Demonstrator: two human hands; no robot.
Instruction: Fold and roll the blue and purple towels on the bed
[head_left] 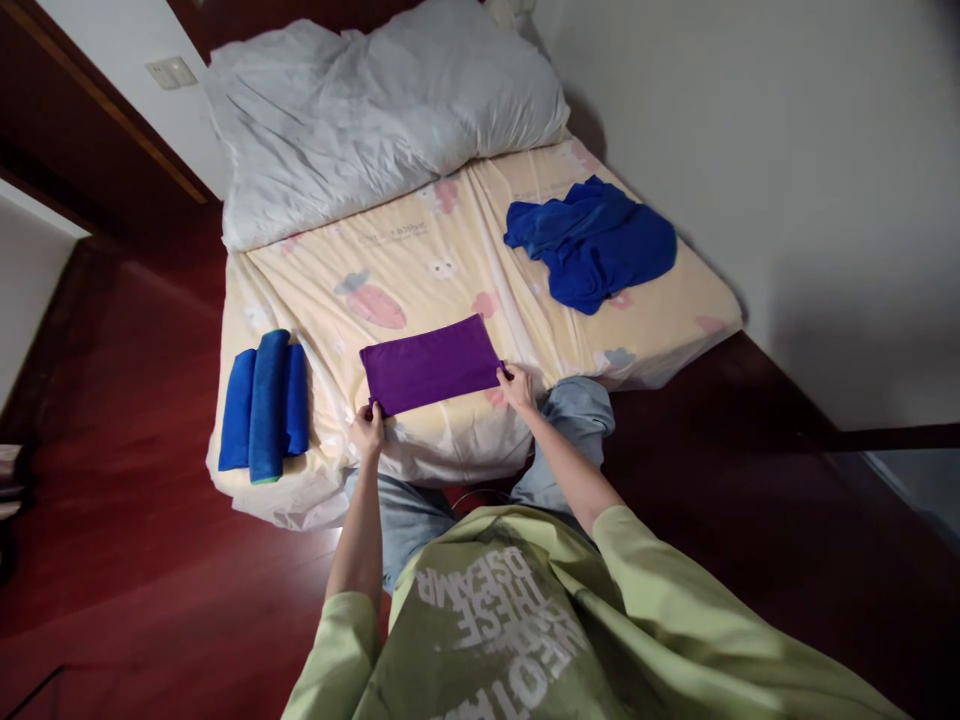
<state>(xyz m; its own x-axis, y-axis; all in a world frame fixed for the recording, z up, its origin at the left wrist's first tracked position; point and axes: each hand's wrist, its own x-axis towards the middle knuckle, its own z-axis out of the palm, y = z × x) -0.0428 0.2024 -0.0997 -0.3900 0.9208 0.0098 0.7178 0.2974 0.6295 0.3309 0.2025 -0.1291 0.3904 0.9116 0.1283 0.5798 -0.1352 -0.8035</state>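
Observation:
A purple towel, folded into a flat rectangle, lies near the front edge of the bed. My left hand pinches its near left corner, and my right hand grips the near right corner. Left of it rest several rolled blue towels, one lying on top of the others. A crumpled blue cloth is heaped towards the right side of the bed.
The bed wears a pale yellow sheet with carrot and rabbit prints. A large grey-white quilt or pillow fills its head end. A wall stands on the right, and dark red flooring shows at the left.

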